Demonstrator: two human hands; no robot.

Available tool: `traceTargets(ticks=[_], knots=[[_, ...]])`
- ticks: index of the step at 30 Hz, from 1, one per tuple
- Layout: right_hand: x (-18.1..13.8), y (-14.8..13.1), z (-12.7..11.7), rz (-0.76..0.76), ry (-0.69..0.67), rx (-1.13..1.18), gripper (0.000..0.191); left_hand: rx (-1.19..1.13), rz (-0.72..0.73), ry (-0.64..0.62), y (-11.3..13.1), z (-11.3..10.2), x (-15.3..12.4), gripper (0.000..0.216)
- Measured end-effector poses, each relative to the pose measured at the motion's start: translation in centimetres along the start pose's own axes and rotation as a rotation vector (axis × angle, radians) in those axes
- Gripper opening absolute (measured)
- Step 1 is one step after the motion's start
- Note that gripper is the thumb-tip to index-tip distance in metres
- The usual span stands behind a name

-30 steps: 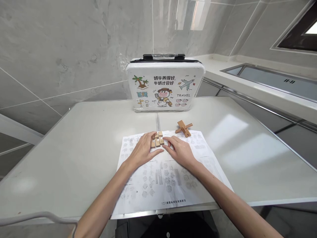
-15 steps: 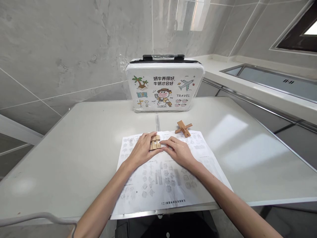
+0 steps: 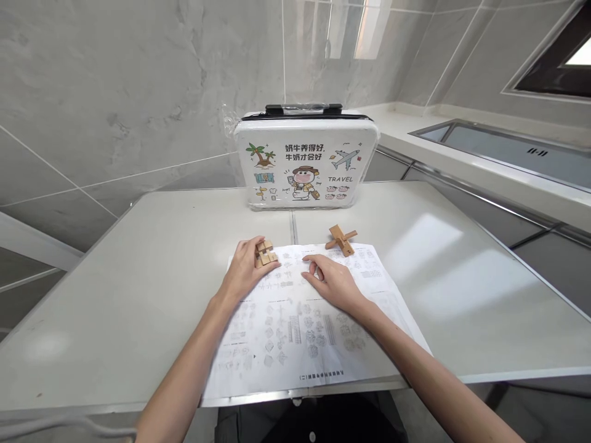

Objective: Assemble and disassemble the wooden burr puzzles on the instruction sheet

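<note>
My left hand (image 3: 245,271) is closed around a bundle of small wooden puzzle pieces (image 3: 265,253) at the far left corner of a printed instruction sheet (image 3: 305,320). My right hand (image 3: 332,280) rests on the sheet with fingers spread flat and nothing in them. An assembled wooden cross puzzle (image 3: 342,239) lies just beyond the sheet's far right edge, a short way past my right hand.
A white cartoon-printed carry case (image 3: 305,157) stands upright at the back of the white table (image 3: 138,289). A seam runs down the table's middle. To the right is a counter with a recessed sink (image 3: 503,147). A grey cable (image 3: 55,424) shows at lower left.
Both hands were pressing the wooden pieces together at the sheet's top middle. My left hand has carried the pieces to the left, and my right hand has let go and lies flat.
</note>
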State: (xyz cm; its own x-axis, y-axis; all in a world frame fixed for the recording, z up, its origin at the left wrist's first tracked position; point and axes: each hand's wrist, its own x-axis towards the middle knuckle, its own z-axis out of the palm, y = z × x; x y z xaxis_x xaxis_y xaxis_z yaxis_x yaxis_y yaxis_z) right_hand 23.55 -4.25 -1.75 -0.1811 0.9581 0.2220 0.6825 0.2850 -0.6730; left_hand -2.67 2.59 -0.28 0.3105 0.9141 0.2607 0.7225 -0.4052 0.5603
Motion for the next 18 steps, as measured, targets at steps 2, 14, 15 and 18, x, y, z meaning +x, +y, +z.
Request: traceTargets(ticks=[2, 14, 15, 18], knots=[[0.0, 0.0, -0.1, 0.008, -0.003, 0.007, 0.025, 0.020, -0.020, 0.005, -0.9, -0.7, 0.1, 0.069], [0.0, 0.0, -0.5, 0.014, -0.023, 0.018, 0.022, 0.010, -0.096, -0.018, -3.5, -3.1, 0.3, 0.076], [0.1, 0.0, -0.5, 0.014, -0.024, 0.018, 0.022, 0.003, -0.104, -0.022, -3.5, -3.2, 0.3, 0.077], [0.0, 0.1, -0.5, 0.012, -0.027, 0.019, 0.021, -0.009, -0.115, -0.038, -3.5, -3.4, 0.4, 0.079]])
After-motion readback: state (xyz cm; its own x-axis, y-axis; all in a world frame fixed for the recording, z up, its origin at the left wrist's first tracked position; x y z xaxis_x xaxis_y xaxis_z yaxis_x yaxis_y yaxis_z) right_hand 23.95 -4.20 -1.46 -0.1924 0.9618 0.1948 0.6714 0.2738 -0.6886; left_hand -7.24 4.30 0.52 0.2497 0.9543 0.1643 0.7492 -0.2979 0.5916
